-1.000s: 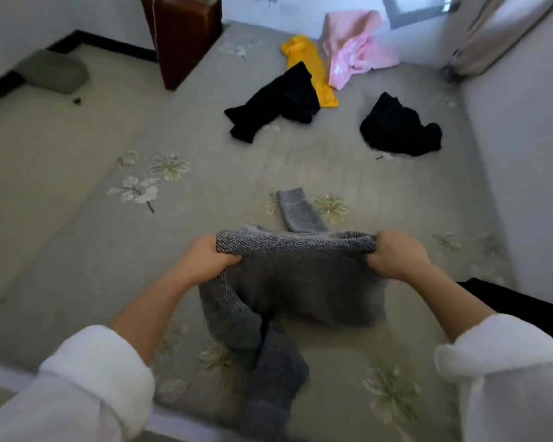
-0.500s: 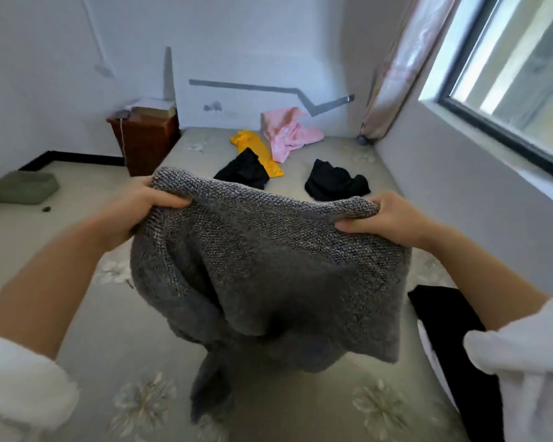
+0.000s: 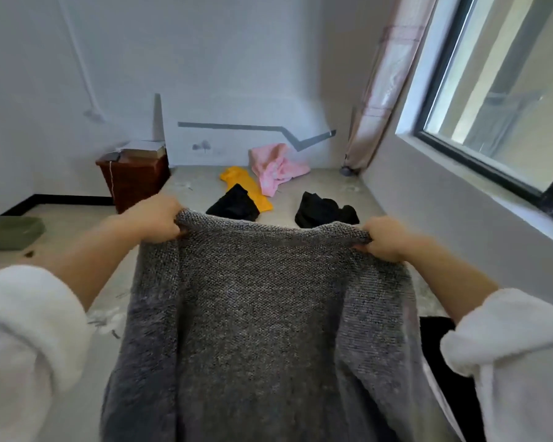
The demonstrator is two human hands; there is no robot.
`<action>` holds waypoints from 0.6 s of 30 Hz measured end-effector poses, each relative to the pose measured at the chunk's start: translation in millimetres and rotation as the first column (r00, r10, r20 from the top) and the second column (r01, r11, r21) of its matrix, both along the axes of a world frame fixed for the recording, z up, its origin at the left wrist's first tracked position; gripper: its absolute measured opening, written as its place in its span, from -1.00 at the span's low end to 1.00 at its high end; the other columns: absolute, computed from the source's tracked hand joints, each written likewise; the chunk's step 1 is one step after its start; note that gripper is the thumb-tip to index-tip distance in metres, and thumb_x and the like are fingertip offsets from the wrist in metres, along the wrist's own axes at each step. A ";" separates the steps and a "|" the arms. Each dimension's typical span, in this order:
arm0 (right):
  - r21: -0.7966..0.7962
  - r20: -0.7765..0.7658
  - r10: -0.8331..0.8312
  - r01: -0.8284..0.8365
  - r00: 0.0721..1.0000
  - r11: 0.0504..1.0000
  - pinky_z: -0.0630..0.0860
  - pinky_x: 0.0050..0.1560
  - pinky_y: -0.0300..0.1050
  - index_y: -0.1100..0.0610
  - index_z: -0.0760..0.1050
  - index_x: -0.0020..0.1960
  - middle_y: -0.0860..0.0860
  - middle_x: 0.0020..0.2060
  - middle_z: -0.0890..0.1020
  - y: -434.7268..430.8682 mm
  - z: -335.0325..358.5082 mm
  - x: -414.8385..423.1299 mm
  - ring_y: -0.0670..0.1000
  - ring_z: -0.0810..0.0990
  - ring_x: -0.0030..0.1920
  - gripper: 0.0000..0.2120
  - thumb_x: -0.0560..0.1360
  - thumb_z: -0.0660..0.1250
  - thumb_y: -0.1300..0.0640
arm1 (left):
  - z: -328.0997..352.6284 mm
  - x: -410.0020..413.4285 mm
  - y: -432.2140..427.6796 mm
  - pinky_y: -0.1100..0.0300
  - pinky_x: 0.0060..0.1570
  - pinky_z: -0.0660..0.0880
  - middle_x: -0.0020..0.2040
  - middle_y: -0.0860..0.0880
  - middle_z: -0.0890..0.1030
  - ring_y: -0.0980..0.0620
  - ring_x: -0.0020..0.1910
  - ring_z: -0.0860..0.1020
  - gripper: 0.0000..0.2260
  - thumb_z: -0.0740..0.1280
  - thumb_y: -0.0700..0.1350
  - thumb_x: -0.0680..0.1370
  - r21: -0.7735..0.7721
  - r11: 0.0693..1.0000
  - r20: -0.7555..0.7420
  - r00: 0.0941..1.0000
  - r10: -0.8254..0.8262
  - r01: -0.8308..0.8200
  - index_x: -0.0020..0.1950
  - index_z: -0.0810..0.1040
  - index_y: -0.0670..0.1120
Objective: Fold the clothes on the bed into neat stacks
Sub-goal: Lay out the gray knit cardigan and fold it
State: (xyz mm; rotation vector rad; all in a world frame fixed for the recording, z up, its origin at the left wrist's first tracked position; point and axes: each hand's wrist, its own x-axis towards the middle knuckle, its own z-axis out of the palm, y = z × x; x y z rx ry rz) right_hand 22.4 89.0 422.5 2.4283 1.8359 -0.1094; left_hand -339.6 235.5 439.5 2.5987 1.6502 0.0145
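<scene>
A grey knitted sweater [image 3: 262,314] hangs spread out in the air in front of me, covering the near part of the bed [image 3: 332,189]. My left hand [image 3: 158,223] grips its top left corner and my right hand [image 3: 385,237] grips its top right corner. Farther up the bed lie a black garment [image 3: 235,204], a yellow garment [image 3: 241,180], a pink garment [image 3: 276,165] against the wall and a second black garment [image 3: 324,208]. A dark garment [image 3: 441,355] shows at the lower right beside my right sleeve.
A brown wooden cabinet [image 3: 134,177] with books on top stands left of the bed. A green cushion [image 3: 8,231] lies on the floor at far left. The wall with a window [image 3: 498,90] and a curtain [image 3: 383,84] runs along the bed's right side.
I have lifted the sweater off the bed and it has opened out flat between my hands, which have moved farther apart. My view has tilted up toward the far wall.
</scene>
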 end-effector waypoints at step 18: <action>0.630 -0.355 -0.048 0.277 0.933 0.725 0.23 0.39 -0.01 0.08 0.45 0.38 0.13 0.51 0.20 26.5 -4.8 3.3 0.18 0.21 0.46 -0.43 0.41 0.19 0.41 | -22.0 44.7 35.0 0.07 0.26 0.38 0.24 -0.24 0.46 -0.15 0.23 0.45 -0.70 0.21 -0.14 0.48 0.119 0.952 0.878 0.478 0.032 -0.283 0.18 0.51 -0.14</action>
